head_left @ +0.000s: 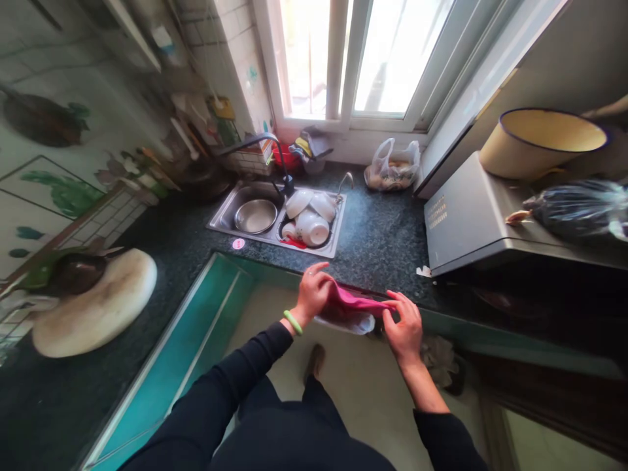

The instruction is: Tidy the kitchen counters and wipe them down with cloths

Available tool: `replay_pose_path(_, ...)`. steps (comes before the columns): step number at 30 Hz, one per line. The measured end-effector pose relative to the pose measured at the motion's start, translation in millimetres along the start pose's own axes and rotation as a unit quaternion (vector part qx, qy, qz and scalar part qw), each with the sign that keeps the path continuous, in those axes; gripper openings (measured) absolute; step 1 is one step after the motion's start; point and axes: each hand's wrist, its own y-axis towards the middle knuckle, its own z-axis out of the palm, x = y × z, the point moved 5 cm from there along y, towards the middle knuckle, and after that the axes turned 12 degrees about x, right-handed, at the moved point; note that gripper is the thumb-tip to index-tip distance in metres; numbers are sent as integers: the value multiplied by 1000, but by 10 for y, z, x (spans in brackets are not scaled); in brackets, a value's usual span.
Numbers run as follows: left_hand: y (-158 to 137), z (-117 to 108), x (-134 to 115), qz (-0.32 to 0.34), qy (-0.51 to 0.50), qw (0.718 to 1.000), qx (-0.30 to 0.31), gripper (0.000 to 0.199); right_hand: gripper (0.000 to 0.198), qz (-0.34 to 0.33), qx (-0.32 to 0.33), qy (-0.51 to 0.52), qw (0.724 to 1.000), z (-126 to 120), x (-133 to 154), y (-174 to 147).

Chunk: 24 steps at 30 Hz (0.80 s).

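Observation:
A pink cloth (354, 301) stretches between my two hands, in front of the counter's front edge. My left hand (312, 293), with a light green bangle on its wrist, pinches one end of it. The other end is pinched between the thumb and fingers of my right hand (404, 326). Just beyond the cloth is a double steel sink (275, 243). White bowls (313, 227) are piled in its right basin, and a round metal pan (256, 216) lies in the left one. A whitish plastic bag (360, 323) shows partly below the cloth.
A dark stone counter (380, 239) runs beneath the window. A clear bag of food (392, 169) sits at the back. To the right a silver appliance (464, 222) carries a cream enamel pot (542, 144). A round cutting board (98, 307) lies on the left.

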Motion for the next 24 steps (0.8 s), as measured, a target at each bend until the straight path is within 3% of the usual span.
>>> replay_pose_path(2, -15, 15, -54, 24, 1, 1000, 13, 15, 19, -1, -23, -4, 1000, -52, 29, -12)
replay_pose_path(5, 46, 183, 37, 4, 13, 990, 140, 16, 22, 42, 42, 25, 998, 99, -84, 62)
replay_pose_path(6, 83, 197, 105, -23, 10, 988, 152, 17, 24, 68, 64, 42, 995, 160, -156, 97)
replay_pose_path(10, 243, -15, 277, -128, -56, 989, 42, 13, 33, 149, 36, 108, 982, 178, -361, 217)
replay_pose_path(12, 260, -100, 243, -165, -81, 983, 25, 13, 37, 168, 58, 175, 968, 194, -315, 261)
replay_pose_path(16, 78, -94, -13, -190, -120, 973, 44, 15, 47, 199, 152, 379, 891, 400, 125, 284)
replay_pose_path(20, -219, 17, -252, -174, -237, 953, 78, 19, 48, 176, 215, 518, 809, 540, 746, 249)
replay_pose_path(22, -314, -28, -274, -171, -278, 944, 50, 39, 49, 155, 265, 534, 788, 542, 966, 229)
replay_pose_path(24, -361, -126, -247, -165, -315, 935, 16, 48, 48, 128, 302, 512, 794, 512, 1082, 229)
